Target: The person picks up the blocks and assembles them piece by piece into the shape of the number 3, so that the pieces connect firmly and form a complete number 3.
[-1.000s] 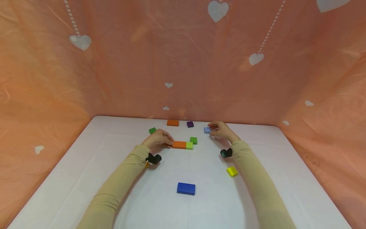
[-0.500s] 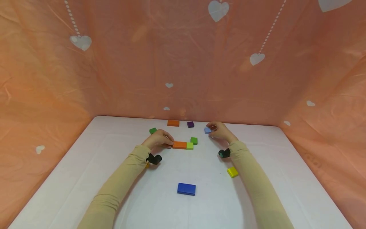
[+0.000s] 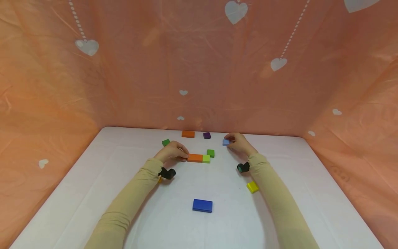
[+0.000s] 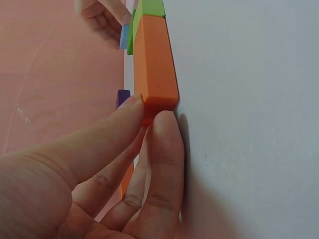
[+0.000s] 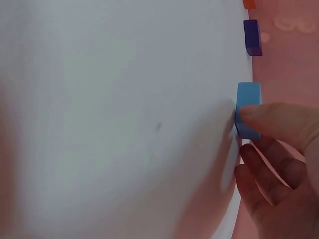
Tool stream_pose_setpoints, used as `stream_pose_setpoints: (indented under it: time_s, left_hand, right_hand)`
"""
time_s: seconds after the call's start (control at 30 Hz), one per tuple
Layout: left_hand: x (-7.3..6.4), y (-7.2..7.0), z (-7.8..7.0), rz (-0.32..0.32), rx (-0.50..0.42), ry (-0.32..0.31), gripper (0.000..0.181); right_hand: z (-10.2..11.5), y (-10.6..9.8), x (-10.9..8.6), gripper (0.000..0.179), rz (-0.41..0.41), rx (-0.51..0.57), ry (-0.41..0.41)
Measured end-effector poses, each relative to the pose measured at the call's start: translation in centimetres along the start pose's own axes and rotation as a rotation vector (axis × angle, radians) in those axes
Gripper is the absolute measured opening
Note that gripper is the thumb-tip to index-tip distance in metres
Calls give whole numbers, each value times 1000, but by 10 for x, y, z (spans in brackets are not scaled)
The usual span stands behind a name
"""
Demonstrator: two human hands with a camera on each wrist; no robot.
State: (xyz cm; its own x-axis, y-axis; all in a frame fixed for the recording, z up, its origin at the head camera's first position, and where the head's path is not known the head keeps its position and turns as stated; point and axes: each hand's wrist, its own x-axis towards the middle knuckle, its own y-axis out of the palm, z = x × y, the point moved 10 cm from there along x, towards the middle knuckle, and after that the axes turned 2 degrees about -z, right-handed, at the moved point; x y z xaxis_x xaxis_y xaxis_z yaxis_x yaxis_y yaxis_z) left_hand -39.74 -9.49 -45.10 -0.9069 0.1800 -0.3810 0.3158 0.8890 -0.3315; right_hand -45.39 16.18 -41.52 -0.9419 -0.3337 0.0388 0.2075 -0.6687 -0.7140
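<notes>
An orange rectangular block (image 3: pixel 195 158) lies on the white table, its right end against a lime green block (image 3: pixel 206 159). At its left end, my left hand (image 3: pixel 172 151) pinches it with thumb and fingertips; the left wrist view shows the thumb on one edge and a finger at the end face. Toward the back right, my right hand (image 3: pixel 240 143) holds a light blue block (image 5: pixel 248 94) between thumb and index finger. The thumb lies across its face; the index fingertip is hidden behind it. That block appears to be at the table surface.
Behind the lime block sits a green block (image 3: pixel 210 153). Farther back are an orange block (image 3: pixel 188 134), a purple block (image 3: pixel 207 135) and another green block (image 3: pixel 166 142). Nearer are a yellow block (image 3: pixel 252 187) and a blue block (image 3: pixel 202 205). A yellow-orange piece (image 3: pixel 160 180) is mostly hidden by the left wrist.
My right hand has shifted slightly left and its thumb has come onto the light blue block. The left hand and the orange block look unmoved.
</notes>
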Motion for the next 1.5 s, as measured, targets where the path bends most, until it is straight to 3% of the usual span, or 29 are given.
stream_pose_setpoints:
  time_s: [0.27, 0.7, 0.87, 1.17, 1.5]
  left_hand:
    - [-3, 0, -5, 23, -6, 38, 17]
    - [-2, -1, -6, 11, 1, 21, 17]
    - [-2, 1, -5, 12, 0, 19, 18]
    - [-2, 0, -5, 16, 2, 23, 19]
    - [1, -1, -1, 18, -1, 18, 18]
  right_hand:
    - [3, -12, -4, 35, -30, -45, -31]
    - [25, -25, -22, 34, -19, -19, -134]
    - [34, -24, -33, 33, 5, -19, -182]
    - [50, -22, -54, 34, 22, -30, -183]
    - [66, -6, -72, 35, 57, -50, -240]
